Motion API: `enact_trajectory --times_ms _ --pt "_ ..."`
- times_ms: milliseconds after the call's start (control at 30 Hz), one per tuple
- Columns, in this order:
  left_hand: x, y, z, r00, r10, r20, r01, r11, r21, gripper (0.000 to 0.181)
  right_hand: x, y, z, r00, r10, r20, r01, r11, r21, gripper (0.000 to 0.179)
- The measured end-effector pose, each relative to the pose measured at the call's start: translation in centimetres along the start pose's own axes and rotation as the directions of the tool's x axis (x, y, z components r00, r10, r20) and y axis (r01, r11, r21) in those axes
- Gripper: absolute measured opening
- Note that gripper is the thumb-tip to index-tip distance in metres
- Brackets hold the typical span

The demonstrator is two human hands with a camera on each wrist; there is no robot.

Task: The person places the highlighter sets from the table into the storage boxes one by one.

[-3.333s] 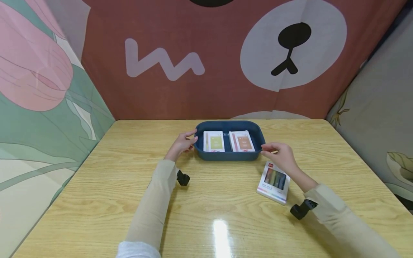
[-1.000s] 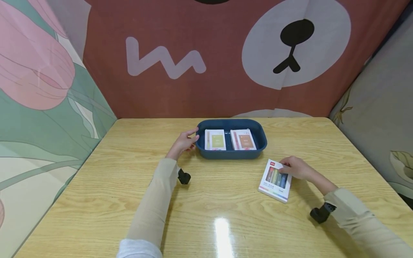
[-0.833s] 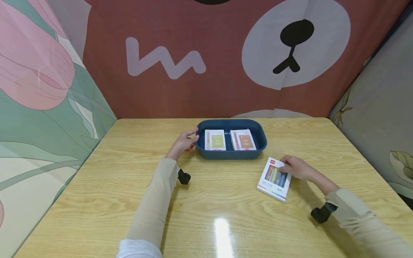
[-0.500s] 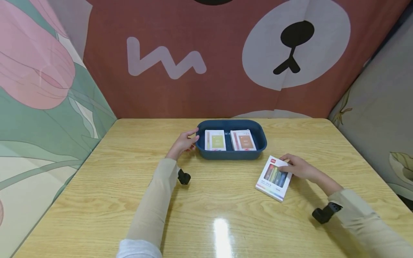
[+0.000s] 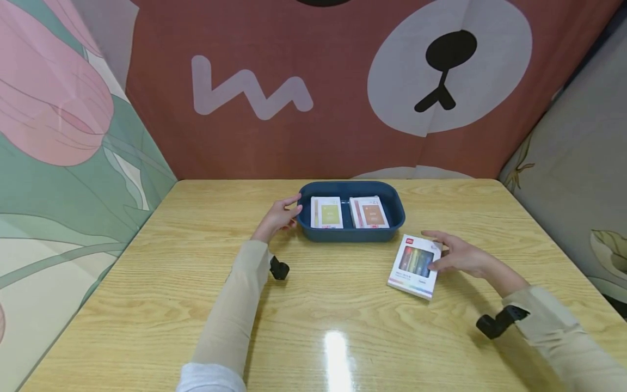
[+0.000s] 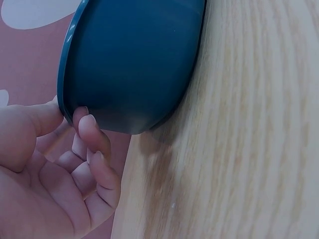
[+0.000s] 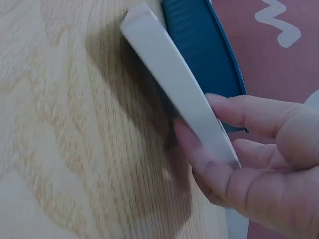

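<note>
My left hand point(image 5: 274, 220) pinches the left rim of a dark blue plastic tray point(image 5: 350, 236) between thumb and fingers; the left wrist view shows the tray's wall point(image 6: 134, 55) close up. Two boxes lie side by side in it: one with a yellow-green label point(image 5: 330, 214) and one with an orange label point(image 5: 374, 215). To the tray's front right, my right hand point(image 5: 462, 258) holds a white box point(image 5: 406, 280) by its right edge, its window showing coloured sticks. The right wrist view has this box point(image 7: 169, 69) tilted edge-on, raised off the table above its shadow.
The light wooden table point(image 5: 220, 326) carries a bright glare near its front. A brown cloth with a cartoon face point(image 5: 245, 147) hangs behind the table's back edge. Patterned cloths hang along the left point(image 5: 54, 207) and right sides.
My right hand has gone from the tray's right rim to the white box, gripped its right edge and raised it, shifting it slightly left and away from me. My left hand stays at the rim.
</note>
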State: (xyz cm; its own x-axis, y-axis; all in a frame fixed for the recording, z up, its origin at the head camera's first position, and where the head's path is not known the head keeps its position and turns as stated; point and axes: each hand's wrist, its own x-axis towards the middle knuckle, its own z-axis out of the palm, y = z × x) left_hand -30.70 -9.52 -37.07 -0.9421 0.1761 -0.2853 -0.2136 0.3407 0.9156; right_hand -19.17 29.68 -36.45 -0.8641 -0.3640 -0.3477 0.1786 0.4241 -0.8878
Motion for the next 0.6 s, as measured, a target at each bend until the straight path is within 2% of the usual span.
enact_trajectory --times_ms 200,400,600 --pt "0.02 -0.02 0.02 1.000 -0.004 0.000 0.004 1.000 -0.005 0.044 0.04 0.25 -0.35 0.998 -0.020 -0.057 0.018 1.000 -0.025 0.089" --pt "0.12 -0.03 0.02 1.000 -0.009 0.000 0.009 1.000 -0.024 0.044 0.28 0.34 -0.45 0.983 0.001 -0.181 -0.017 0.996 -0.084 0.078" --pt "0.17 0.03 -0.05 1.000 -0.015 0.010 0.016 1.000 -0.025 0.044 0.15 0.47 -0.53 0.965 0.017 -0.263 -0.018 1.000 -0.005 0.070"
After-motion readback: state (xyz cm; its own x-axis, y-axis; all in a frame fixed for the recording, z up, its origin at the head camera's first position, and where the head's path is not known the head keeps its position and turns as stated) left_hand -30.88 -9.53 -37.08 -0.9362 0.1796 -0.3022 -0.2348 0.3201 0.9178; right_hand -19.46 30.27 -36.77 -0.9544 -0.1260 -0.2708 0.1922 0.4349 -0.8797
